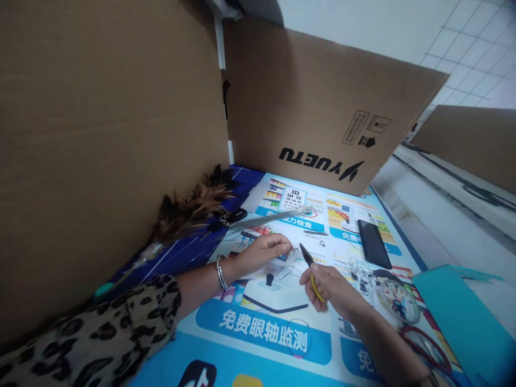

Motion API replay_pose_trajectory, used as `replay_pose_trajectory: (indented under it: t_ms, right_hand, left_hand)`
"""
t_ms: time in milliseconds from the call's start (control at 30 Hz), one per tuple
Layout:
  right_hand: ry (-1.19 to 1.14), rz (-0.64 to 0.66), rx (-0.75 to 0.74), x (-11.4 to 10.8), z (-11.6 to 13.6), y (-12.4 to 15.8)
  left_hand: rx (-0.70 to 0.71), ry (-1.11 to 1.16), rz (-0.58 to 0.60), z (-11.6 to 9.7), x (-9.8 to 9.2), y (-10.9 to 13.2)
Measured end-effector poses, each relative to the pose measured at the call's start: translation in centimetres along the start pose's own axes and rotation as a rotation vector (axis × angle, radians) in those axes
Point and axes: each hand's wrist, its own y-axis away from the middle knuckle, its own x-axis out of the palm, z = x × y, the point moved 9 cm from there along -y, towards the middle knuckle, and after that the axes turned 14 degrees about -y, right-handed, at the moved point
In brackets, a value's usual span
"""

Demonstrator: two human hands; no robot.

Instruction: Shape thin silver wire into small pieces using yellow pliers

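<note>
My left hand (264, 253), with a silver bangle (221, 273) at the wrist, pinches a piece of thin wire (296, 251) between thumb and fingers. In my right hand (327, 288) is a pair of pliers (317, 289) with yellow handles and dark pointed jaws. The jaw tips point up and left, close to the wire; whether they touch it I cannot tell. A bundle of straight silver wires (272, 216) lies behind my left hand. Tangled wire pieces (363, 278) lie to the right of my right hand.
A black phone (374, 244) lies at the right. Wire coils (399, 301) and a red ring (426, 346) sit by my right forearm, near a teal sheet (463, 317). Brown feathers (189, 209) run along the left cardboard wall (108, 118). Another cardboard panel (322, 102) stands behind.
</note>
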Motion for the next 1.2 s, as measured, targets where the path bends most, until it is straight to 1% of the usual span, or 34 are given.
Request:
replay_pose_trajectory:
  t_ms: [333,700,833,1000,1100,1200]
  right_hand:
    - [-0.025,0.004,-0.015,0.0,0.1,0.0]
    - [-0.014,-0.026,-0.011,0.1,0.3,0.1]
    - [-0.02,-0.042,-0.017,0.0,0.3,0.0]
    - [-0.029,-0.055,-0.032,-0.1,0.3,-0.1]
    - [-0.024,-0.066,-0.028,-0.2,0.2,-0.1]
    - [-0.022,-0.069,-0.026,-0.2,0.2,-0.1]
  left_hand:
    - [0.044,0.049,0.023,-0.6,0.0,0.1]
    - [0.054,0.059,0.032,-0.4,-0.1,0.0]
    - [0.026,-0.015,-0.024,0.1,-0.4,0.1]
    - [0.054,-0.175,-0.093,-0.3,-0.5,0.1]
    - [0.052,-0.233,-0.129,-0.3,-0.6,0.1]
    - [0.061,-0.281,-0.191,-0.3,-1.1,0.0]
